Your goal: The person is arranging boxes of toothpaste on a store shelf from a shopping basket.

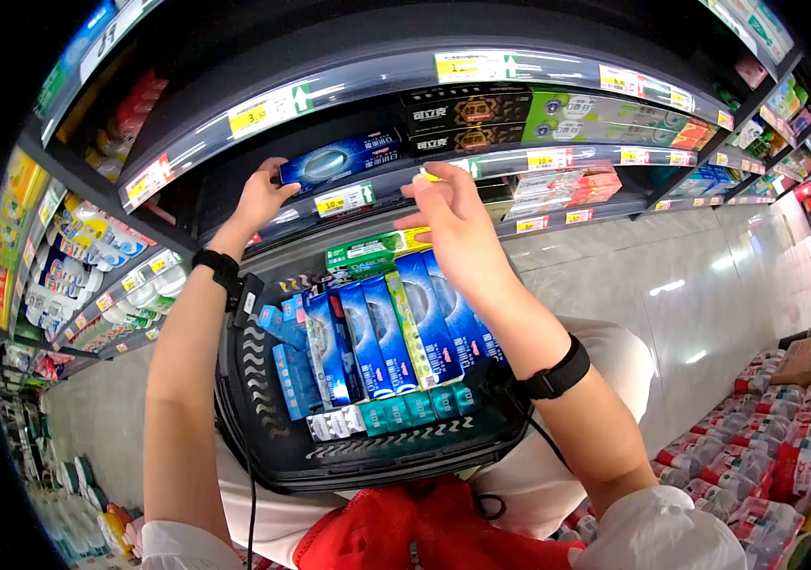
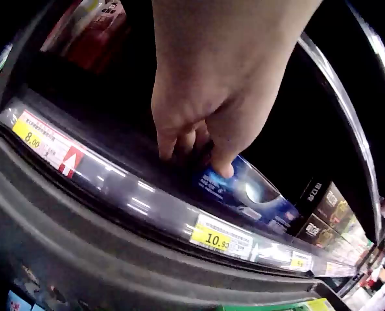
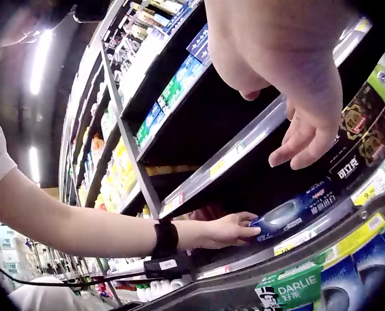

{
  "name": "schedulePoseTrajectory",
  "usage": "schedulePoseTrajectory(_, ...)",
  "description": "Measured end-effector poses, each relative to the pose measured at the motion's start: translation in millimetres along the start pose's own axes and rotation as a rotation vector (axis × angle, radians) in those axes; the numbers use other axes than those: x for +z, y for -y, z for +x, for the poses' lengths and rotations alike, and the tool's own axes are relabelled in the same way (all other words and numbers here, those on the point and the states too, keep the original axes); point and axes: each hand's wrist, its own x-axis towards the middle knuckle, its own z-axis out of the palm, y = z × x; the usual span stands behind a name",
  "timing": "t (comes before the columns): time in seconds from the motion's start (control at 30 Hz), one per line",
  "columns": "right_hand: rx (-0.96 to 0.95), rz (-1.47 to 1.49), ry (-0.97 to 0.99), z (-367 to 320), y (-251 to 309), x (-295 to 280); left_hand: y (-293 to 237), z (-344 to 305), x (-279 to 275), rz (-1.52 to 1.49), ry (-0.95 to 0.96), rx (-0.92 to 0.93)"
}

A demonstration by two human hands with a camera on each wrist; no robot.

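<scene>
A dark blue toothpaste box (image 1: 341, 161) lies on the shelf beside black boxes. My left hand (image 1: 261, 197) holds the left end of this box, thumb in front and fingers behind, also seen in the left wrist view, where the hand (image 2: 212, 97) covers part of the blue box (image 2: 247, 194). My right hand (image 1: 455, 220) is held up in front of the shelf edge with loosely bent fingers and nothing in them; in the right wrist view the right hand (image 3: 296, 91) hangs above the blue box (image 3: 289, 217).
Below the shelf, a black basket (image 1: 255, 418) holds several blue, green and teal boxes, with a green Darlie box (image 1: 360, 255) at its far side. Black boxes (image 1: 467, 123) and green boxes (image 1: 581, 119) stand to the right on the shelf. Wrapped bottles (image 1: 738, 465) are stacked at right.
</scene>
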Motion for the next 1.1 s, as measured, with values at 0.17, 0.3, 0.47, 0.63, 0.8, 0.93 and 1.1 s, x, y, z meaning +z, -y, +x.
schedulePoseTrajectory(0.17, -0.036, 0.007, 0.006, -0.5, 17.6, -8.3, 17.1, 22.9, 0.8, 0.026, 0.24, 0.027)
schedulePoseTrajectory(0.3, -0.048, 0.041, -0.025, 2.9, 23.4, -13.8, 5.5, 22.0, -2.1, 0.11, 0.32, -0.065)
schedulePoseTrajectory(0.47, -0.052, 0.073, -0.027, 5.2, 23.2, -18.1, 4.4, 18.4, -2.2, 0.285, 0.36, 0.067)
schedulePoseTrajectory(0.63, -0.09, 0.118, -0.086, 9.2, 23.6, -19.5, -27.1, -12.8, 22.8, 0.53, 0.048, 0.519)
schedulePoseTrajectory(0.8, -0.065, 0.088, -0.042, 9.1, 23.0, -22.0, -98.3, -84.9, 59.6, 0.409, 0.273, 1.054)
schedulePoseTrajectory(0.93, -0.048, 0.05, 0.011, 6.8, 18.6, -19.5, -109.2, -121.0, 94.3, 0.373, 0.662, 1.04)
schedulePoseTrajectory(1.1, -0.053, 0.034, 0.05, 2.8, 19.7, -20.3, -116.7, -128.6, 103.1, 0.449, 0.628, 0.903)
